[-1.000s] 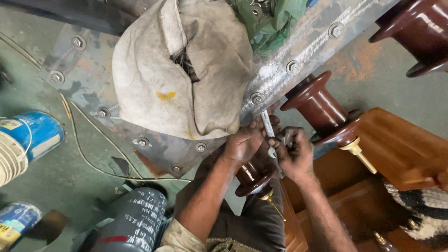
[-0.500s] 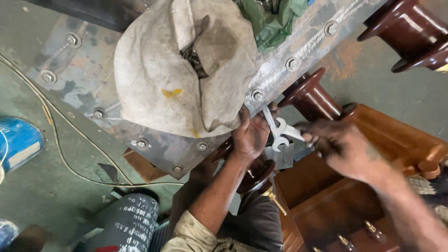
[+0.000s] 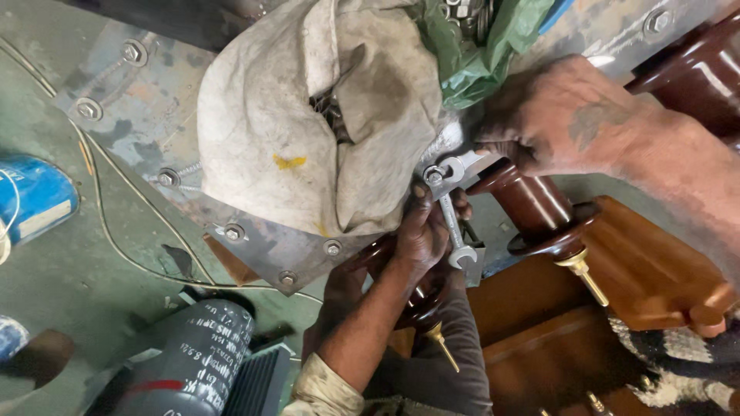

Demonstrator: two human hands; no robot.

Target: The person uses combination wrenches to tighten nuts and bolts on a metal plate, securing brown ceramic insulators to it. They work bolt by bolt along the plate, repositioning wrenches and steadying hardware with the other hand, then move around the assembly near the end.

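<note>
A grey steel flange plate [image 3: 254, 239] with bolts along its edge carried a dirty cloth sack [image 3: 308, 131], and brown porcelain insulators [image 3: 539, 212] stood just beside its corner. The left hand [image 3: 420, 231] was clamped on a double-ended spanner [image 3: 451, 216], whose upper jaw sat on a corner bolt [image 3: 434, 176], while the right hand [image 3: 563, 115] was closed near that corner, on what cannot be told. For a good turn, the jaw should probably sit fully square on the bolt head.
</note>
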